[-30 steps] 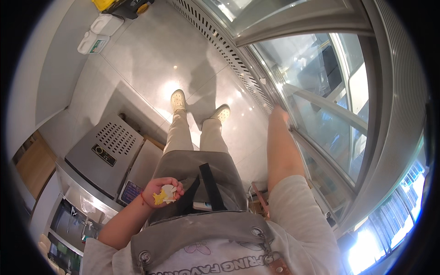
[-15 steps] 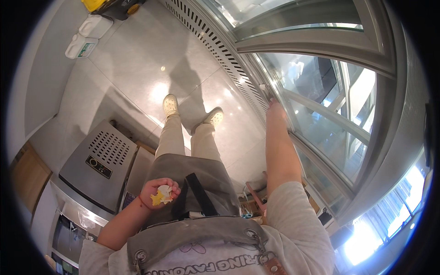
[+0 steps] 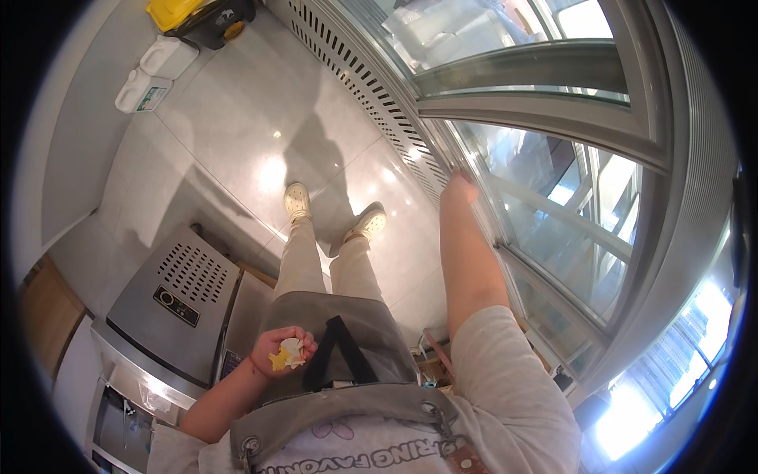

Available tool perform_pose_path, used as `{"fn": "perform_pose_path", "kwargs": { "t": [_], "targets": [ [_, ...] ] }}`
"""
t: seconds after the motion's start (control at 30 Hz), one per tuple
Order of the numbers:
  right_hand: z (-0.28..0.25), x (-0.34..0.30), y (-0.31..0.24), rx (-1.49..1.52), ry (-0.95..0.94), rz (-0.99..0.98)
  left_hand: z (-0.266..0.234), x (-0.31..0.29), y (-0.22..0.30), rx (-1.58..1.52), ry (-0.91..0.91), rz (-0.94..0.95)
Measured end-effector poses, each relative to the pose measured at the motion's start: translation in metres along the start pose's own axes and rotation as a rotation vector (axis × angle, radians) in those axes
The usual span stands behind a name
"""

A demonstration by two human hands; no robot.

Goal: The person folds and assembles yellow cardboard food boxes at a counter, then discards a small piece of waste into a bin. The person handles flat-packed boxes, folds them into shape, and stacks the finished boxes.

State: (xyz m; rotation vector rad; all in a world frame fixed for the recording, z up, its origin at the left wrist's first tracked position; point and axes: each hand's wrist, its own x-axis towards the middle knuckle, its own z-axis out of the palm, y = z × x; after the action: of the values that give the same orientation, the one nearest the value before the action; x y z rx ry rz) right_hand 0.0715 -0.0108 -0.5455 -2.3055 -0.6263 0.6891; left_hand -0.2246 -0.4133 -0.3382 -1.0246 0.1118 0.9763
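My left hand (image 3: 284, 351) is curled palm up in front of the grey apron (image 3: 347, 316). Its fingers close around crumpled yellow and white scraps (image 3: 290, 354), which look like bits of paper or wrapper. My right arm stretches forward to a tall glass-fronted cabinet. There my right hand (image 3: 459, 189) is at the lower frame of a glass door (image 3: 545, 197), just above the slotted base panel. The fingers of that hand are mostly hidden and blurred, so their grip does not show.
A steel appliance (image 3: 178, 284) with a perforated top and control panel stands at left. White plastic jugs (image 3: 144, 91) line the far left wall, beside a black bin with a yellow lid (image 3: 170, 12). The slotted grille (image 3: 363, 87) runs along the cabinet's foot. Grey tiles (image 3: 229, 118) cover the floor.
The view has shifted, so most things sit lower in the picture. My right hand appears slightly farther left, still at the glass door. My left hand keeps the scraps.
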Motion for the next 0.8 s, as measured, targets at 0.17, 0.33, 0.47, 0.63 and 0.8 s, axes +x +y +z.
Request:
{"fn": "perform_pose_path", "kwargs": {
  "t": [0.17, 0.33, 0.47, 0.63, 0.8],
  "targets": [
    [0.017, -0.01, -0.017, -0.154, 0.046, 0.061, -0.011, -0.011, 0.009, -0.011, -0.022, 0.061],
    [0.028, -0.013, -0.035, -0.223, 0.0, 0.162, -0.022, -0.023, 0.02, -0.032, -0.048, 0.105],
    [0.025, -0.017, -0.039, -0.345, 0.015, 0.127, -0.027, -0.031, 0.026, -0.003, 0.0, 0.148],
    [-0.002, -0.044, -0.028, -0.196, -0.169, 0.028, -0.021, -0.038, 0.029, -0.063, -0.058, 0.198],
    [-0.055, -0.148, -0.012, -0.537, -0.418, -0.328, 0.01, -0.056, 0.038, -0.179, -0.2, 0.26]
  ]
}}
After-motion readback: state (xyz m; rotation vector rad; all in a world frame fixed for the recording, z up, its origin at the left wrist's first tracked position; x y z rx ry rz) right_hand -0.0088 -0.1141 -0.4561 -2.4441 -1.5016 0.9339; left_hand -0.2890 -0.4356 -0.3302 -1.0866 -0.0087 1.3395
